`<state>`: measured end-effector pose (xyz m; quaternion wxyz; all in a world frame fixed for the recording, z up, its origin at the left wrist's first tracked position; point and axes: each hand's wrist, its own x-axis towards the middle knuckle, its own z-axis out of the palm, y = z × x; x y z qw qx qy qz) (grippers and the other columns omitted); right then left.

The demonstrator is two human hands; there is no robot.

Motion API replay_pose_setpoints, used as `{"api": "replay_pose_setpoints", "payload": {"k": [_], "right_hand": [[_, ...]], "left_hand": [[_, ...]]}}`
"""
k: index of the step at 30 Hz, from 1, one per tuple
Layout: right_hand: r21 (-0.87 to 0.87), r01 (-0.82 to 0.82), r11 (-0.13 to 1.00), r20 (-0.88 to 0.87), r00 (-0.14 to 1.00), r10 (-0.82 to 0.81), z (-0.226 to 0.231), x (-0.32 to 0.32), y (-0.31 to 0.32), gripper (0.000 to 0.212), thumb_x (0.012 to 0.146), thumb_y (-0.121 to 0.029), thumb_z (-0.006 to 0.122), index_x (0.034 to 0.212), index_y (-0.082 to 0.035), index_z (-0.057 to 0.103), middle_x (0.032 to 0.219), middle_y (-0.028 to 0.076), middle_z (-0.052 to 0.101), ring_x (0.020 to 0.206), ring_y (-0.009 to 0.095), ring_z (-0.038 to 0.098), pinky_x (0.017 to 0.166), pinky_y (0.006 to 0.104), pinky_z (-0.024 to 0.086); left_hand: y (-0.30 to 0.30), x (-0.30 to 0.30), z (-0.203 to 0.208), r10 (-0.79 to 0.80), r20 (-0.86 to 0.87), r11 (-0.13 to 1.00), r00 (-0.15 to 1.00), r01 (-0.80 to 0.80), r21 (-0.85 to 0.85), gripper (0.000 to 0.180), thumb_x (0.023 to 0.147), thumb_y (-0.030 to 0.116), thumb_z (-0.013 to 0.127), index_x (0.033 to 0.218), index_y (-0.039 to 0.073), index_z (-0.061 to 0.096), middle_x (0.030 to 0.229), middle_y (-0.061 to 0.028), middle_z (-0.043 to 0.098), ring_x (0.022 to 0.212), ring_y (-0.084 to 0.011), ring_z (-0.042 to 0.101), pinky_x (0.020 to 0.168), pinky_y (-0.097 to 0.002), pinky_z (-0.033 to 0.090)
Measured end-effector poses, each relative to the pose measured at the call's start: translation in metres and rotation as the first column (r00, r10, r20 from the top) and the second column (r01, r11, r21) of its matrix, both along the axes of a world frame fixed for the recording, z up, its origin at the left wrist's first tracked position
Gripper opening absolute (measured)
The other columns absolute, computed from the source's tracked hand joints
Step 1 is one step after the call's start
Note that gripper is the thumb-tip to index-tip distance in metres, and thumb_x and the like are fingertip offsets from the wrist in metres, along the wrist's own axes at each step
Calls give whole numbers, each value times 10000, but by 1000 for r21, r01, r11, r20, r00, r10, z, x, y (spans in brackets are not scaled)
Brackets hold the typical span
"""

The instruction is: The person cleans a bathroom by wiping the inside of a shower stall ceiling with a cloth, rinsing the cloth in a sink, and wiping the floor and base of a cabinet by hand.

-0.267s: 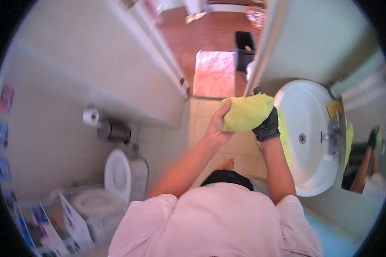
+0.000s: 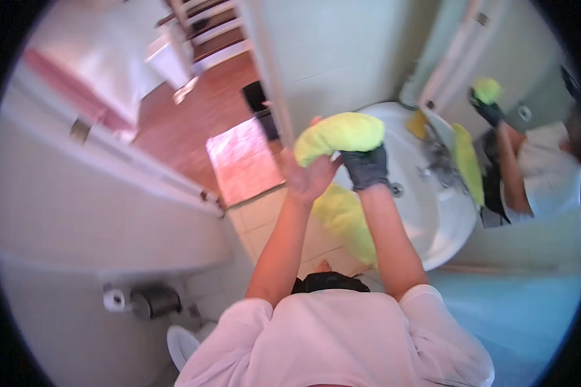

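Observation:
A bundled yellow-green cloth (image 2: pixel 343 132) is held up in both hands near the left rim of the white sink (image 2: pixel 455 235). My bare left hand (image 2: pixel 310 179) grips its left end, a fingertip showing past the far side. My right hand (image 2: pixel 366 169), in a black glove, is closed on the cloth from below, most of its fingers hidden under it. Beneath my forearms, a second yellow-green length of cloth (image 2: pixel 345 222) hangs along the sink's near left edge; whether it joins the held one, I cannot tell.
By the faucet (image 2: pixel 440 161) sits a yellow sponge-like piece (image 2: pixel 417 124). A mirror (image 2: pixel 529 148) at the right reflects my arms. Beyond the doorway lie a pink mat (image 2: pixel 242 158) and a black bin (image 2: pixel 259 109). At lower left are a toilet paper roll (image 2: pixel 114 300) and a toilet (image 2: pixel 182 345).
My view has turned to the right, bringing more of the mirror in. The held cloth has gone from a compact bundle to a longer, curved roll, with both hands still on it.

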<state>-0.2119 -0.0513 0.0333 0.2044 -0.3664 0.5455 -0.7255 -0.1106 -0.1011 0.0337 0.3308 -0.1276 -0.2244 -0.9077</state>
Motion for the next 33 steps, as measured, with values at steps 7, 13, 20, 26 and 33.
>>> {"api": "replay_pose_setpoints", "payload": {"k": [7, 13, 20, 26, 33], "right_hand": [[-458, 313, 832, 690, 715, 111, -47, -37, 4, 290, 806, -132, 531, 1084, -52, 521, 995, 74, 594, 915, 186, 567, 812, 276, 443], [100, 146, 984, 755, 633, -171, -91, -44, 68, 476, 830, -336, 511, 1236, -106, 414, 1147, 76, 481, 990, 218, 512, 824, 445, 402], [-246, 23, 969, 962, 126, 241, -87, -56, 122, 664, 794, -564, 478, 1214, -52, 434, 1164, 155, 498, 1083, 340, 464, 904, 487, 372], [-392, -33, 920, 838, 400, 371, -82, -48, 80, 426, 869, -386, 431, 1158, -74, 454, 1123, 182, 509, 1031, 291, 493, 903, 428, 381], [-55, 702, 711, 337, 683, -648, -39, -70, 66, 236, 688, 18, 468, 893, -29, 575, 908, 118, 593, 907, 249, 565, 830, 350, 445]], "left_hand": [[-8, -38, -12, -234, 274, 949, 933, 158, 272, 587, 840, 410, 501, 1269, 42, 340, 1285, -164, 394, 1185, -302, 371, 973, -514, 265], [-36, -70, -20, -143, 811, 984, 567, 166, 58, 262, 803, 121, 588, 1023, 10, 497, 1027, -155, 543, 941, -263, 558, 795, -422, 479], [31, -85, -19, 50, 223, 140, 974, 214, -967, 315, 630, 70, 691, 889, 32, 517, 908, -107, 536, 856, -227, 538, 776, -309, 426], [8, -97, -11, -275, 410, -76, 870, 405, -911, 291, 646, 80, 707, 863, 18, 523, 915, -109, 520, 900, -261, 517, 823, -323, 395], [7, -136, -53, -386, 622, 918, 682, 351, 185, 238, 853, 233, 539, 944, 13, 550, 962, -97, 594, 1016, -260, 534, 907, -371, 392]]}}
